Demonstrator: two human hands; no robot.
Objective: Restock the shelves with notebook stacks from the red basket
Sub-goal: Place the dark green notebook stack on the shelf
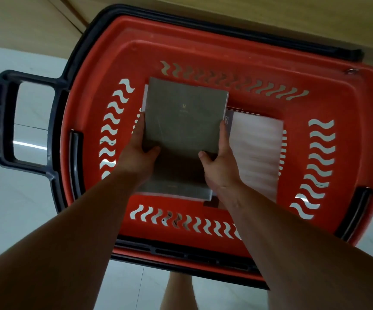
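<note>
Both hands reach down into the red basket point(203, 41), which stands on the pale tiled floor point(24, 209) with its black handle point(4, 117) sticking out to the left. The left grip point(136, 151) clasps the left edge of a notebook stack point(183, 115) with a grey-green cover. Its thumb lies on top near the lower corner, and its fingers are curled under the side. The right grip point(220, 162) clasps the right edge in the same way, thumb on the cover and fingers wrapped round the edge. The stack sits inside the basket's rim, tilted slightly, with pale page edges showing along its left side. Below it another grey notebook point(176, 186) lies on the basket's bottom. Just to the right lies a pale spiral-bound notebook point(257, 148). A tan wooden panel point(270, 14) runs behind the basket.
</note>
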